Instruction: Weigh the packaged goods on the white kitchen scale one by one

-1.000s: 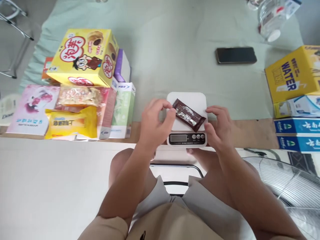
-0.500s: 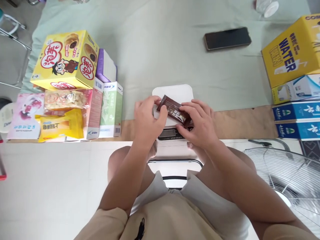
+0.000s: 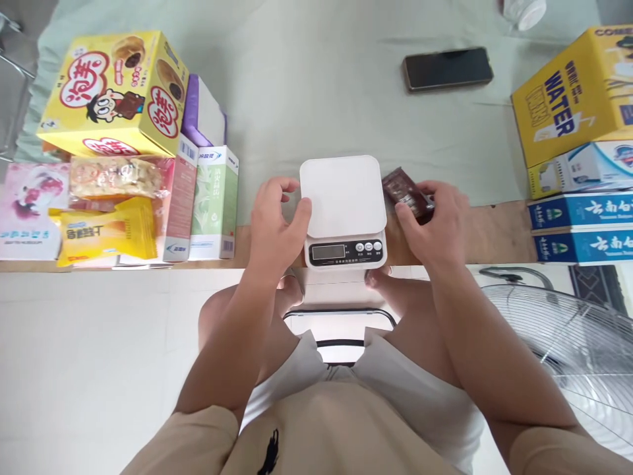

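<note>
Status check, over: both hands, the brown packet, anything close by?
Left hand open at the scale's left edge. Right hand gripping brown packet, right of the scale. Phone lying farther back on the cloth.

Dark-brown wrapper; white scale, black panel; pale-green cloth; yellow cartoon-printed box.

A pale green cloth covers most of the table, leaving a brown strip along the near edge. Pale floor shines softly below, with a wire-caged fan at right and a metal frame far left.
</note>
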Tool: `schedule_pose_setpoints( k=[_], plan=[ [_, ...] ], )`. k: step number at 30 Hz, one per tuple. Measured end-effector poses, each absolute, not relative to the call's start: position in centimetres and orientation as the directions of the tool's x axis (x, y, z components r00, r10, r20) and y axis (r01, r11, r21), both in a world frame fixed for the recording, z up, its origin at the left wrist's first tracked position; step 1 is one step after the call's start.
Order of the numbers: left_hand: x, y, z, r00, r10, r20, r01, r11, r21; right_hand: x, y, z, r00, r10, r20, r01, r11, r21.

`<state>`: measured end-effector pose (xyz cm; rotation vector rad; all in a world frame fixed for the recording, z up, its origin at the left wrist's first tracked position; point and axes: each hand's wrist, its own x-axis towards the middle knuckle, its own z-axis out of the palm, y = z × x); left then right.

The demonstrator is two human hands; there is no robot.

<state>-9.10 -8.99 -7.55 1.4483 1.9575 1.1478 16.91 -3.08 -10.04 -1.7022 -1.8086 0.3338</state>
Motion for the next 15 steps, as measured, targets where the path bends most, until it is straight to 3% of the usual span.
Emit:
schedule_pose_setpoints(
  k=[7, 11, 15],
  plan=[
    [-8.9, -9.0, -8.0, -0.354, 0.924, 0.144, 0.522, 0.067, 0.851, 16.5, -3.5, -9.1, 0.040, 0.984, 0.174, 0.746, 0.086, -0.660],
    [-8.5, -9.0, -7.4, -0.353, 0.910, 0.218, 0.526, 0.000, 0.851, 16.5, -3.5, -9.6, 0.026, 0.953, 0.301, 0.722, 0.191, -0.665],
    [-8.4, -10.0, -5.1, -0.362, 0.862, 0.354, 0.499, -0.142, 0.855, 15.1, -4.1, -9.8, -0.056, 0.865, 0.499, 0.713, 0.385, -0.587]
  ],
)
